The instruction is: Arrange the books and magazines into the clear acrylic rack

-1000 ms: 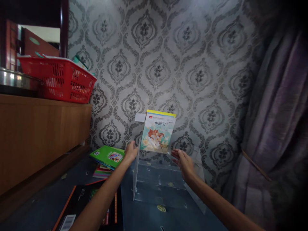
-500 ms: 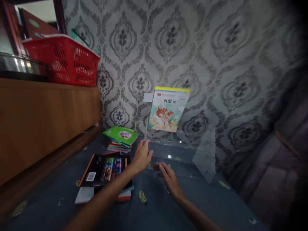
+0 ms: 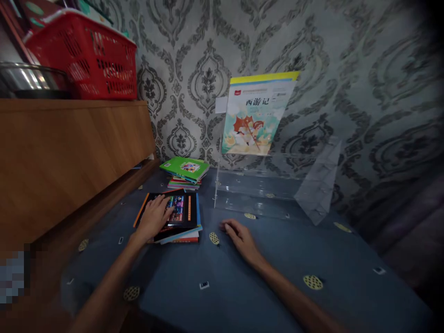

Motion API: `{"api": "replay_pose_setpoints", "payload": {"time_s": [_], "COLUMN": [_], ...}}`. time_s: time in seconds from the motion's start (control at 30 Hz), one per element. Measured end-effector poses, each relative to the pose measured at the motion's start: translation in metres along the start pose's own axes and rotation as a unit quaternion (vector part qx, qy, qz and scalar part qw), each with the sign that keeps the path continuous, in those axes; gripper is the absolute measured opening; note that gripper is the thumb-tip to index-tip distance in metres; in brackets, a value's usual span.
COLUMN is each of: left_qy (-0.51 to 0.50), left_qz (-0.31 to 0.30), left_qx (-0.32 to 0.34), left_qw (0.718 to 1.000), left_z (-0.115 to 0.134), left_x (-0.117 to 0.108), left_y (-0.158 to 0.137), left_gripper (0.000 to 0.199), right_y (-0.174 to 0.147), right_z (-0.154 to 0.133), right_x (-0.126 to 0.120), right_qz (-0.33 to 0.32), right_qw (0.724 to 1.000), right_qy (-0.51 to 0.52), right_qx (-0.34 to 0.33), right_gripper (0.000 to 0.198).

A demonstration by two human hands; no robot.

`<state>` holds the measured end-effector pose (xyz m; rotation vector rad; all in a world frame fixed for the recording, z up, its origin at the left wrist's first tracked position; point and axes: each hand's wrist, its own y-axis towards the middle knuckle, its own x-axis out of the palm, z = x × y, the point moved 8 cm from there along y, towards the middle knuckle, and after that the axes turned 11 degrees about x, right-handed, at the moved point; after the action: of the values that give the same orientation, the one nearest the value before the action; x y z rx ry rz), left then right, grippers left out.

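Observation:
My left hand (image 3: 154,216) lies over a black book (image 3: 192,212) with a colourful picture panel, its fingers spread across the cover. That book tops a slightly uneven stack, with blue, white and red edges showing below. My right hand (image 3: 243,238) hovers at or rests on the dark tablecloth (image 3: 263,286), loosely curled with thumb apart and holding nothing visible. Behind it is a clear tiered stand (image 3: 253,199). A light-coloured storybook (image 3: 258,115) with a yellow top band stands upright on the stand's back tier.
A second pile, topped by a green book (image 3: 185,169), sits near the wall behind the black one. On the left, a wooden cabinet (image 3: 76,152) carries a red basket (image 3: 86,55) and a metal bowl (image 3: 33,78). Patterned wallpaper (image 3: 208,78) backs the table.
My left hand has moved left from beside the stand onto the black book. My right hand stays in front of the stand. The camera view has tilted down and come closer.

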<state>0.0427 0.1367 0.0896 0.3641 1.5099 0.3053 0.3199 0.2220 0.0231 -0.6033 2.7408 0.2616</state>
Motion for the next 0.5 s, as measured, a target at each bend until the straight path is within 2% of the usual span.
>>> {"api": "replay_pose_setpoints", "payload": {"time_s": [0.17,0.5], "left_qy": [0.028,0.010], "left_qz": [0.015,0.052], "left_qx": [-0.012,-0.008], "left_qw": [0.999,0.999], "left_z": [0.009,0.020], "left_x": [-0.008,-0.021], "left_y": [-0.005,-0.008], "left_gripper": [0.043,0.040], "right_y": [-0.002,-0.005], "right_z": [-0.005,-0.011], "right_x": [0.002,0.003], "right_qz": [-0.004,-0.013], "right_qw": [0.999,0.998], "right_qy": [-0.031,-0.043], "right_qx": [-0.022,-0.041], "right_gripper": [0.034,0.033]}}
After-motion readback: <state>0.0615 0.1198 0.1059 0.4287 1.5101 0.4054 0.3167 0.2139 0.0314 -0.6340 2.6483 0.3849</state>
